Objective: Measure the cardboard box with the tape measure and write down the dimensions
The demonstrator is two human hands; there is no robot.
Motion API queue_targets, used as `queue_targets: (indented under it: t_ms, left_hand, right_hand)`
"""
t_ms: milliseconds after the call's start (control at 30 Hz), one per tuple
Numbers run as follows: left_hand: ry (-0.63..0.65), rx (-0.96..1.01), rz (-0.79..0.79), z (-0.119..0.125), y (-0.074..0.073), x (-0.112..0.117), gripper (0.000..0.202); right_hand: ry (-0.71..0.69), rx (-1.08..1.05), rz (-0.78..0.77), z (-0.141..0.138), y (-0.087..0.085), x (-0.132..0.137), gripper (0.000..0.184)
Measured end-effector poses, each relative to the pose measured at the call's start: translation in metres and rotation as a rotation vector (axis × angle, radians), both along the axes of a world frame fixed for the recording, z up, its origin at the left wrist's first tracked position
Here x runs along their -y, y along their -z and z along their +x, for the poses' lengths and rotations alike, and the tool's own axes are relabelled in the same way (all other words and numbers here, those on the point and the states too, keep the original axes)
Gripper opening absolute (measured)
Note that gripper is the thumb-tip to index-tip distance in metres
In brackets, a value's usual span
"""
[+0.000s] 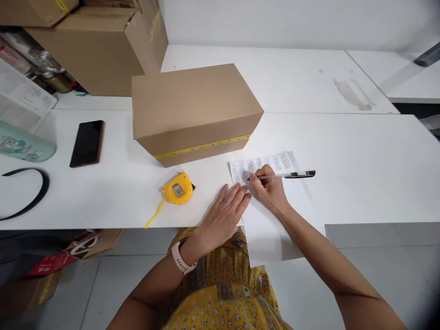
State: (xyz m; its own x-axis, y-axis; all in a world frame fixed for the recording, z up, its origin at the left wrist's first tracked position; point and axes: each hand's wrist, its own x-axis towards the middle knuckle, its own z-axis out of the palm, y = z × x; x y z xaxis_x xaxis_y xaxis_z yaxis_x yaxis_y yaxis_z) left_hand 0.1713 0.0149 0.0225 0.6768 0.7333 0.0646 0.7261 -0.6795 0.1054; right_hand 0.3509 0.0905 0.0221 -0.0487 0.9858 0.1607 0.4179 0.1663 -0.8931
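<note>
My right hand (270, 189) is closed around a clear pen with a black cap (292, 174), its tip on a white sheet of paper (271, 215) with rows of handwritten notes at the top. Flat on the sheet's left edge lies my left hand (225, 211), fingers stretched out, a pale watch on its wrist. The paper hangs over the table's front edge. A yellow tape measure (178, 189) lies just left of my left hand, a short length of tape pulled out. Behind it stands a closed cardboard box (192, 110) with a yellow tape line along its lower front.
A black phone (87, 142) lies on the white table (360, 165) at the left, beside a green patterned bottle (24, 144) and a black strap (30, 192). Larger cardboard boxes (99, 46) are stacked at the back left. A red bag (51, 263) sits under the table.
</note>
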Motion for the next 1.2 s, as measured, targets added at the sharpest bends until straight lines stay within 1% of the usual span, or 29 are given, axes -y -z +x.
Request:
queue_targets:
  t_ms: [133,267,467,633,733,933,1200]
  left_hand:
    - [0.001,-0.005,0.005,-0.0002,0.0005,0.0004,0.073]
    - [-0.003,-0.007,0.009,-0.0002,0.001,0.0007,0.074]
    - [0.002,-0.005,0.011,-0.0001,0.0017,0.0002,0.075]
    - [0.001,-0.01,0.007,0.0002,0.0013,0.0003,0.077]
    - [0.001,-0.009,0.003,0.0001,0.0007,0.0005,0.076]
    - [-0.001,-0.005,-0.001,-0.0005,-0.0005,0.0002,0.073]
    - [-0.002,0.009,-0.022,-0.0004,-0.0006,0.0004,0.073]
  right_hand:
    - [-0.024,-0.01,-0.005,-0.0007,-0.0027,0.0004,0.023]
    - [-0.014,-0.01,-0.019,-0.001,-0.005,0.0008,0.023]
    - [0.002,-0.004,-0.017,-0.0003,-0.0021,-0.0001,0.022]
    - [-0.016,-0.013,-0.015,0.0,-0.0011,-0.0004,0.022]
    - [-0.014,-0.007,-0.021,0.0,-0.0016,-0.0001,0.023]
    - [0.032,-0.02,-0.009,0.0009,-0.0016,-0.0004,0.022]
    - [0.024,-0.002,-0.021,0.0006,-0.003,0.0002,0.024]
